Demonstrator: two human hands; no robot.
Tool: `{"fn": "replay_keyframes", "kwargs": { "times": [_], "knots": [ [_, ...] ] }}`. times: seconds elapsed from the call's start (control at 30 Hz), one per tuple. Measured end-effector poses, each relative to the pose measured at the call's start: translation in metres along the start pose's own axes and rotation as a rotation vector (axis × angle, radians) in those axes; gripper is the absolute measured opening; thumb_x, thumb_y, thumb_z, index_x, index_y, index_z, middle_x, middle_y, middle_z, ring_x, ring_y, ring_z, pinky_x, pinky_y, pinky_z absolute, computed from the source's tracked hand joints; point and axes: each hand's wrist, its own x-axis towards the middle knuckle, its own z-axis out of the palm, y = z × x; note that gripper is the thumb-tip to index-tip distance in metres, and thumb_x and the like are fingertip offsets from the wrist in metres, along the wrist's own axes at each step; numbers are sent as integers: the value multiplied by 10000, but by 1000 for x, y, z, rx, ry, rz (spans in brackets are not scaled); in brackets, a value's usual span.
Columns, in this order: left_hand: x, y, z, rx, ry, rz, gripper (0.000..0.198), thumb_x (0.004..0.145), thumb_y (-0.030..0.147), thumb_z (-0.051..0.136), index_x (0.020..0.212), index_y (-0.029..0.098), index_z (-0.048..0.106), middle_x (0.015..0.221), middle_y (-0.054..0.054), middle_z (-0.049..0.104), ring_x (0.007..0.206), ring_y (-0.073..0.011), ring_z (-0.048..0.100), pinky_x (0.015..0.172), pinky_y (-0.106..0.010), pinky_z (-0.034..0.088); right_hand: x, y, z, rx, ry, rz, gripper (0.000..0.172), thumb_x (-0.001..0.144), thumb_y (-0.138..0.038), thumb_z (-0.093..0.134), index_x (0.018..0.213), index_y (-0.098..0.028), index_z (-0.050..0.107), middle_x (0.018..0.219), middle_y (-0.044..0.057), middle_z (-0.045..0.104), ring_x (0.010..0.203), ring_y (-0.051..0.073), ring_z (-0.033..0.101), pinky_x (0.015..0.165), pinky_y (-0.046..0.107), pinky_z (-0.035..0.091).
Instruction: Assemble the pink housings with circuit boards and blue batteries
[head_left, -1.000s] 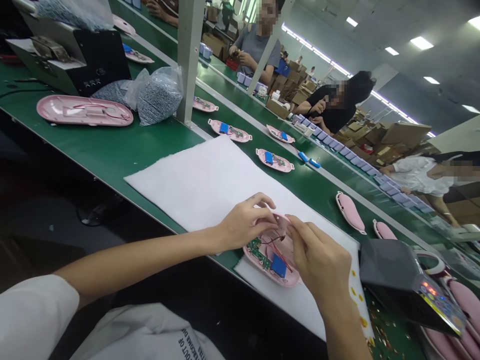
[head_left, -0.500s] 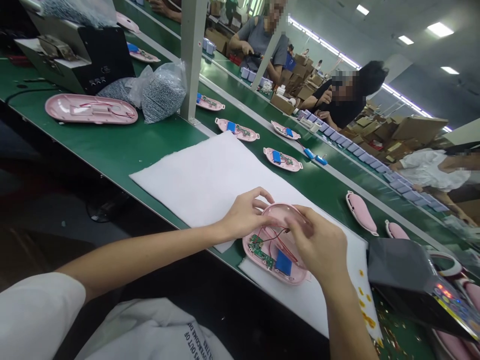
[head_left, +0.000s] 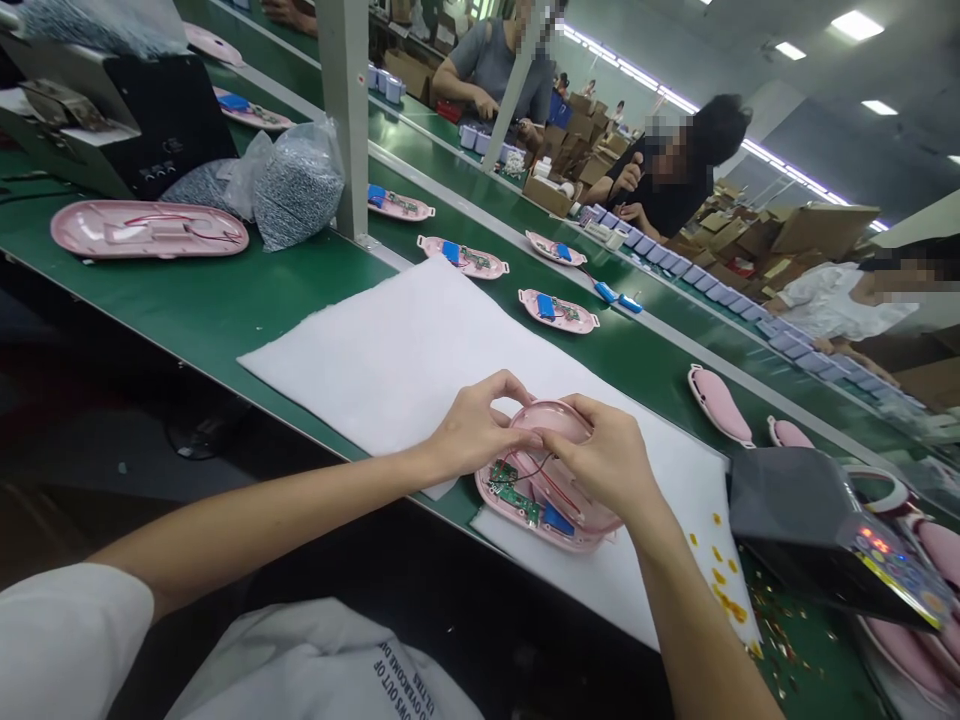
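We note a pink plastic shell (head_left: 559, 422) lying on a white foam sheet (head_left: 360, 370), which keeps it off the green belt (head_left: 225, 310); a circuit board (head_left: 514, 495), blue battery (head_left: 559, 520) and red wires (head_left: 559, 490) sit inside, open side up. Left hand (head_left: 472, 428) and right hand (head_left: 600, 460) grip the far rim, forearms converging; left fingers (head_left: 487, 395) curled together, right fingers (head_left: 577, 415) pressed close, fingertips hidden

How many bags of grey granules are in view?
3: one clear plastic bag of grey granules and another on the green belt beside the black machine, a third atop it. More may hide.
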Motion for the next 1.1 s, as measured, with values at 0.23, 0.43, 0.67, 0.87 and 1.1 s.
{"fn": "replay_keyframes", "kwargs": {
  "times": [0.23, 0.43, 0.67, 0.87, 1.1],
  "knots": [
    [0, -1, 1, -63, -21, 48, 400, 673, 264, 851, 901, 155, 541, 1112, -54, 674, 633, -136, 695, 525, -212, 559, 1, -1, -3, 39, -67, -31, 214, 739, -344, 685, 931, -250, 694, 880, -10, 725, 773, 177, 648, 689, 279, 455],
    [0, -1, 0, -56, -47, 53, 391, 688, 236, 831, 929, 153, 535, 1136, -71, 656, 705, -163, 715, 598, -243, 581, -4, -2, -2, -172, 5, -159, 305, 766, -362, 652, 1031, -212, 666, 903, 39, 730, 759, 210, 656, 654, 291, 430],
    [9, 0, -2, 9, -161, -39, 385, 773, 206, 731, 1125, 121, 600, 976, -102, 699, 815, -204, 716, 694, -282, 575, -5, 10, 1, -144, 114, -306, 270, 801, -260, 573, 1045, -186, 662, 982, 36, 735, 844, 188, 684, 768, 291, 493],
    [12, 6, 2, 85, -171, -85, 244, 797, 180, 636, 1029, 106, 613, 785, -68, 706, 667, -165, 676, 566, -216, 499, -3, 12, 2, -72, 108, -297, 310, 789, -215, 549, 1067, -181, 683, 1034, 34, 741, 933, 193, 696, 842, 298, 514],
    [14, 7, 4, 138, -153, -94, 238, 774, 213, 643, 987, 142, 565, 775, -57, 700, 676, -181, 682, 544, -222, 508, -6, 13, -6, -129, 43, -96, 284, 771, -324, 624, 1036, -243, 683, 951, -1, 740, 825, 208, 667, 726, 321, 454]
  ]
}}
